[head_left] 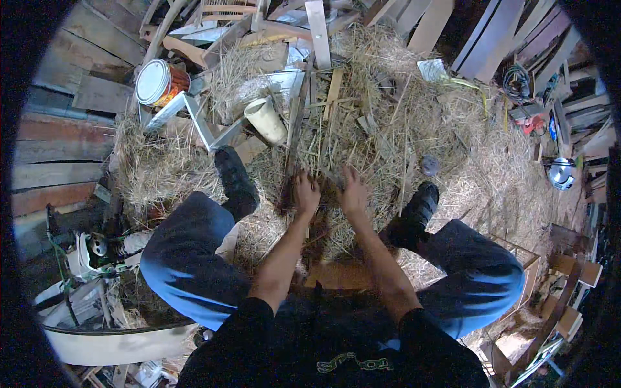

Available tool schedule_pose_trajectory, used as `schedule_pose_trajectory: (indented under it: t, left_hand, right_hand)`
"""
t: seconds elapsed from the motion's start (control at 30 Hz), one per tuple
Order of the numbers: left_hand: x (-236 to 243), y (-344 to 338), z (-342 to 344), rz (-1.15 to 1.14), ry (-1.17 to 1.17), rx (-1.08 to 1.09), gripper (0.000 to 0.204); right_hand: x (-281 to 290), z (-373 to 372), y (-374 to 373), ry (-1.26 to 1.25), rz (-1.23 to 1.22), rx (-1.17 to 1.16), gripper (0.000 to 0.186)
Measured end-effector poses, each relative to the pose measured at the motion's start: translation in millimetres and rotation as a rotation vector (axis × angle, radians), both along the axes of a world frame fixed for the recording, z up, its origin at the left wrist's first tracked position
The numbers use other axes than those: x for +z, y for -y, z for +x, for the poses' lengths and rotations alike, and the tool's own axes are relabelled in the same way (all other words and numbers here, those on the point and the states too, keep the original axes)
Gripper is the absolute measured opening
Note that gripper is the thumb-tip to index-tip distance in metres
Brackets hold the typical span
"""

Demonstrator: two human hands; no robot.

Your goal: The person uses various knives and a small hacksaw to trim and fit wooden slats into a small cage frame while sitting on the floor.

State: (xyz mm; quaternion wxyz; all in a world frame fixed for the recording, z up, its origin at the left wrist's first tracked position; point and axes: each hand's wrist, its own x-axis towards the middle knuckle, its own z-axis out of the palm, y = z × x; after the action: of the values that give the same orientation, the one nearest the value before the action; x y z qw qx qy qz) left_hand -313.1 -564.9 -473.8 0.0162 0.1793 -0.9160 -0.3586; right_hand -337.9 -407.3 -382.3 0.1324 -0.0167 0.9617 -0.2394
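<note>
My left hand [307, 194] is low over the straw between my feet, its fingers bent down beside a long dark strip of wood [297, 123]. What those fingers grip, if anything, is hidden. Close by on the right, my right hand [352, 196] is partly closed at a small flat greyish piece [333, 178], which lies between the two hands; its kind is unclear. Loose straw [381, 139] surrounds both hands. Beyond them a short light board [334, 90] lies in the straw. A cream-coloured cup-shaped container [266, 121] leans to the left of the strip.
My shoes, left [235, 181] and right [417, 213], flank the hands. A paint bucket [162, 83] lies tilted at far left near a white angled frame [194, 116]. Boards [430, 26] lean along the back. Coiled cable [516, 83] and a circular saw [561, 173] are at right.
</note>
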Motion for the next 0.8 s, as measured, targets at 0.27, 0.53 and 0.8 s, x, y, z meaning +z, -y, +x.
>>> schedule_pose_trajectory:
  t: [0.27,0.53,0.8]
  left_hand:
    - [11,-23,-18,0.038,0.28,0.067,0.083]
    - [-84,0,-7,0.573,0.116,0.325,0.073]
    - [-38,-40,-17,0.048,-0.072,0.38,0.076]
  right_hand:
    - [-84,-18,-6,0.228,0.301,0.184,0.084]
    - [-99,-24,-23,0.184,0.337,0.146,0.051]
    - [-105,-12,-42,0.013,0.188,0.1,0.047]
